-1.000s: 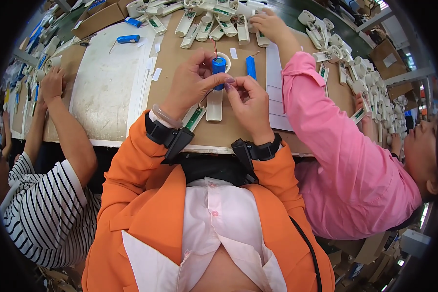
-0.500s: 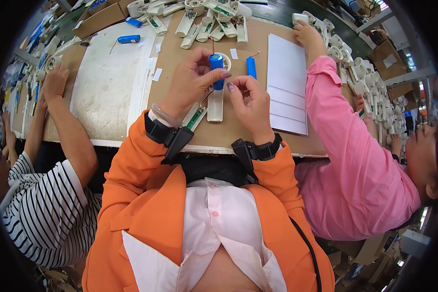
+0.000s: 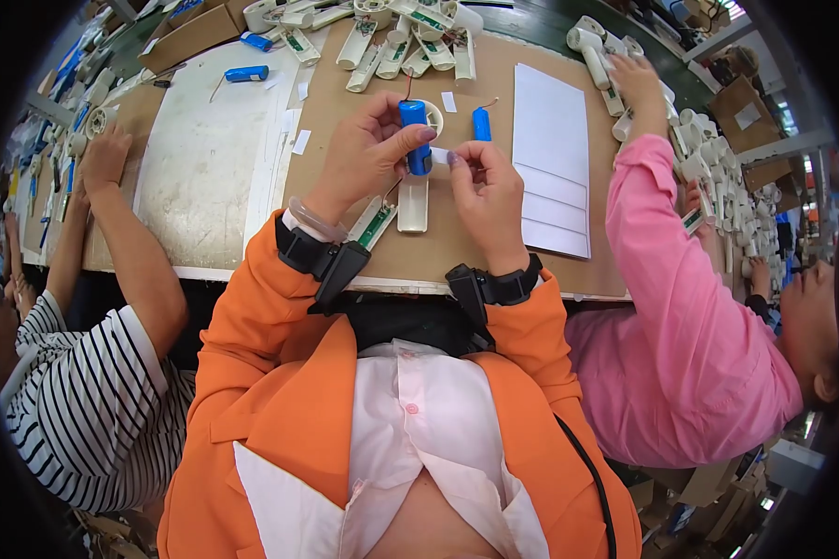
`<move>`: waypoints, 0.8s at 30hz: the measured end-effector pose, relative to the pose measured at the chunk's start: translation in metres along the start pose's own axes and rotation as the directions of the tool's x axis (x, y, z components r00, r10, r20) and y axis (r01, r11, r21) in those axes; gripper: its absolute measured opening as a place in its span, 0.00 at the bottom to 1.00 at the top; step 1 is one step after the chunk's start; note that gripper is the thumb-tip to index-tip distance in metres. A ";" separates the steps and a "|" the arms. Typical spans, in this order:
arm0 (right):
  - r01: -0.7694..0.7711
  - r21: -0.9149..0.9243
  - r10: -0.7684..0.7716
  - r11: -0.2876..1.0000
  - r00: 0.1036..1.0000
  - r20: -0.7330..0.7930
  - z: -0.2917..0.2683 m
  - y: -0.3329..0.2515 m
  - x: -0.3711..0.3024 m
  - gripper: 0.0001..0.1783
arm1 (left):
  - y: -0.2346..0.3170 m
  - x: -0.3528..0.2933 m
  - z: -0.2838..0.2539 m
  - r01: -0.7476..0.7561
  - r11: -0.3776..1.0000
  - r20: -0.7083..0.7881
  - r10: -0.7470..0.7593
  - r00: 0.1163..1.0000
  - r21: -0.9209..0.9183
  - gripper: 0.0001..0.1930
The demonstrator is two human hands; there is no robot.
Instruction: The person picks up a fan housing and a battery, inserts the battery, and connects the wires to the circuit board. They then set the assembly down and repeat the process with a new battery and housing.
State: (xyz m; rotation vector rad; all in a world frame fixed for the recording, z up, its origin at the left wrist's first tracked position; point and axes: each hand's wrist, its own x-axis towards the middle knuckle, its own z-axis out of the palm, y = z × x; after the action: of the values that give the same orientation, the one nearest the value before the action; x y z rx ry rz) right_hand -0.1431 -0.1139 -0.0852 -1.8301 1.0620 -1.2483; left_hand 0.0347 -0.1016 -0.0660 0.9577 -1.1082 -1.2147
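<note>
With wrists bent inward above the table, the left hand (image 3: 364,158) pinches an upright blue cylindrical battery (image 3: 415,135) between thumb and fingers, while the right hand (image 3: 487,191), just beside it, nips a small white strip (image 3: 439,156) touching the battery's lower side.

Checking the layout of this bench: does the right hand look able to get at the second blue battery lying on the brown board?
Probably yes. The blue battery lies bare just beyond the right hand, nothing between, though its fingers now pinch a small white strip.
</note>
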 end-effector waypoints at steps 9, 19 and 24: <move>0.157 -0.394 -0.272 0.906 0.928 -0.255 -0.006 0.024 0.011 0.11 | 0.009 0.001 0.000 0.112 0.981 0.164 -0.086 0.983 -0.158 0.18; 0.090 0.303 -0.141 0.949 0.979 0.150 -0.011 -0.002 -0.002 0.19 | -0.004 0.001 -0.015 0.163 0.905 0.314 -0.035 0.949 -0.392 0.21; 0.243 0.238 -0.287 0.940 0.942 0.173 -0.017 0.001 0.001 0.28 | 0.000 0.000 -0.012 0.165 0.924 0.324 -0.047 0.945 -0.346 0.21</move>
State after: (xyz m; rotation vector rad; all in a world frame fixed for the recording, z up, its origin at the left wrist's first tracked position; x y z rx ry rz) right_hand -0.1593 -0.1167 -0.0799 -1.9284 0.5560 -1.2395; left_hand 0.0464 -0.1022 -0.0681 0.5528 -1.0244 -1.6389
